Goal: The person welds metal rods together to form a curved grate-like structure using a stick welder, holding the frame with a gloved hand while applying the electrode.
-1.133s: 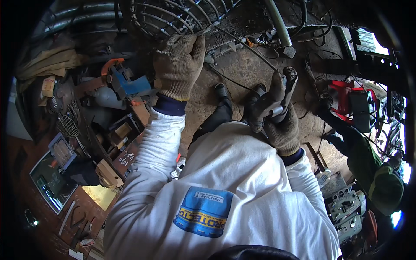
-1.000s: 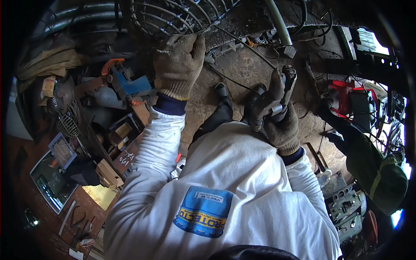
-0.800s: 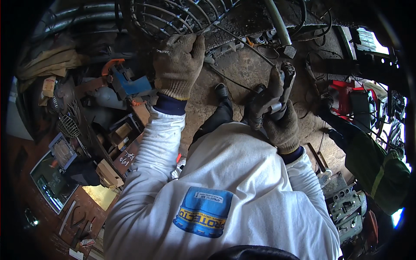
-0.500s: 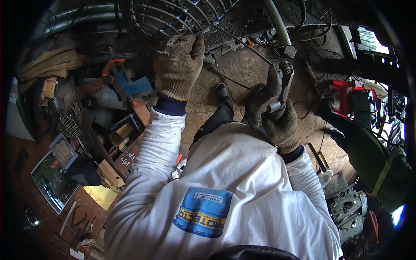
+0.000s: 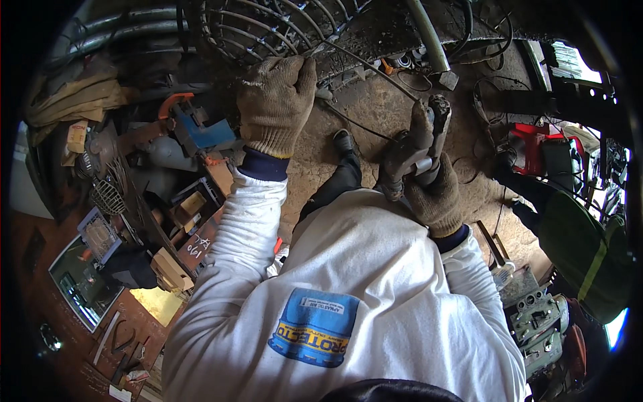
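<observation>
My left hand (image 5: 278, 100), in a brown knitted glove, is closed against the near edge of a curved metal grille (image 5: 268, 30). What its fingers grip, if anything, is hidden. My right hand (image 5: 439, 201), gloved the same way, is closed round a dark, worn welding electrode holder (image 5: 410, 164) in front of my body, on the right. A thin welding rod (image 5: 375, 68) runs from the holder's jaws up and left to the grille's edge, beside my left fist. Its tip lies close to a grille bar; whether they touch I cannot tell.
Beyond the grille's right side a metal pipe (image 5: 429, 37) slants down. Left of me stand a blue and orange tool (image 5: 204, 130) and a cluttered brown bench (image 5: 47, 268). A red plastic item (image 5: 529, 151), a dark green covered shape (image 5: 579, 241) and grey machinery (image 5: 536, 321) are to the right.
Both hands stay almost where they were. The electrode holder has tilted very slightly, and the rod still reaches the grille's edge.
</observation>
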